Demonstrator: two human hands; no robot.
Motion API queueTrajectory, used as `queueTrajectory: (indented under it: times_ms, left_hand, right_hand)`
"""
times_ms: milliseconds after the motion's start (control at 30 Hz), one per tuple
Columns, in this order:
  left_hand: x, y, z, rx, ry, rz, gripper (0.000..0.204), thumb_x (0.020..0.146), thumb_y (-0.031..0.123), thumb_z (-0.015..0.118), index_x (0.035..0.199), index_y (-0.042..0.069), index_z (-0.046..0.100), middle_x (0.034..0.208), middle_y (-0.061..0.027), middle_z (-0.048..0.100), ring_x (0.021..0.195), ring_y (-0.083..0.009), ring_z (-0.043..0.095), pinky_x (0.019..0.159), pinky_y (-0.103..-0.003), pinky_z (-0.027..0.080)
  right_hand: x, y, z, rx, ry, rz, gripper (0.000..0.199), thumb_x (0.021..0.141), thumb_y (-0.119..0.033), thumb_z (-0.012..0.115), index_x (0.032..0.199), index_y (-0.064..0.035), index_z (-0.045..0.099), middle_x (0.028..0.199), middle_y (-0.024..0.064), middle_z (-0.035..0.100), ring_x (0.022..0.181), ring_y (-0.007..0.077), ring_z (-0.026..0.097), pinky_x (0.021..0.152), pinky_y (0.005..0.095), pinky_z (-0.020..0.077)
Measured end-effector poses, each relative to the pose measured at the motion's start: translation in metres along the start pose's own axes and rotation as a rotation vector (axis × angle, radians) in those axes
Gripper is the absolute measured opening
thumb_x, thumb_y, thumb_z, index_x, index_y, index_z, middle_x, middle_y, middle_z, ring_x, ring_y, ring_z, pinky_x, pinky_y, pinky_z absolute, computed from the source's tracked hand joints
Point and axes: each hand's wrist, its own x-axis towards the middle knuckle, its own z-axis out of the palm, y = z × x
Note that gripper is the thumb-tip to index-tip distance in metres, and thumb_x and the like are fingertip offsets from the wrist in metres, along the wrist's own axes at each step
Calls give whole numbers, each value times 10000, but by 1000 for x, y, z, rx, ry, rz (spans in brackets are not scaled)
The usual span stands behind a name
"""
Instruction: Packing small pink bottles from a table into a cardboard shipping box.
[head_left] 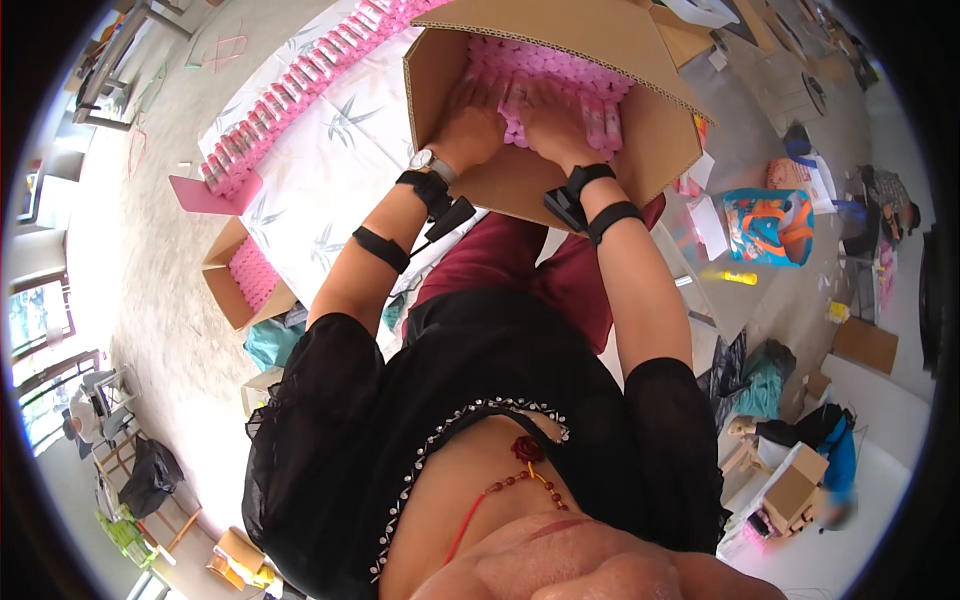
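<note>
Both hands are deep inside the open cardboard box (560, 110), which lies tipped on its side on the worktop (320, 170) with its mouth toward the person. The left hand (470, 125) lies flat, palm down, on the packed layer of pink tubes (560, 80) that fills the far part of the box. Its fingers are spread and stretched forward, pressing on the tubes rather than closing round any one of them. The right hand (550, 125) sits just beside it, almost touching, and its fingers are likewise laid out over the pink rows; whether a single tube is pinched under them I cannot tell, since the fingertips are lost among the tubes.

A watch (425, 160) shows on the left wrist, and black straps (600, 200) wrap both forearms, with a small black device on each.

The worktop carries a white cloth with a leaf print. Along its far left edge runs a long double row of more pink tubes (290, 90), standing well apart from the box. A pink card (205, 195) lies at the near end of that row.

Down on the floor to the left stands a smaller open carton (240, 275), also filled with pink. On the right, well apart, a bright blue and orange bag (765, 225) rests on the floor, and further off another person (885, 205) sits among scattered cardboard.
</note>
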Motion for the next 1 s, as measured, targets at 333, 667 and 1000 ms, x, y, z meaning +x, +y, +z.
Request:
queueTrajectory:
  times_ms: [333,667,1000]
  left_hand:
    - [15,11,19,75,-66,-19,626,971,494,481,1487,140,455,1509,-136,481,1434,-389,371,1209,-502,216]
    - [23,15,32,-66,-97,-62,569,994,465,469,1450,125,495,1507,-154,477,1382,-427,430,1177,-478,301]
    - [28,19,30,94,-22,138,495,1018,491,398,1454,282,504,1452,-192,506,1376,-445,412,1162,-628,179]
  right_hand:
    - [-26,19,1,-50,162,298,473,967,-356,480,1281,-15,575,1325,166,590,1288,348,500,1161,509,274]
    - [-29,33,2,-111,179,187,349,926,-258,496,1127,-34,672,1155,119,676,1169,285,582,1131,526,309]
    - [-33,19,-22,-83,97,319,472,1024,-337,315,1314,-78,584,1333,121,609,1309,289,513,1163,542,262]
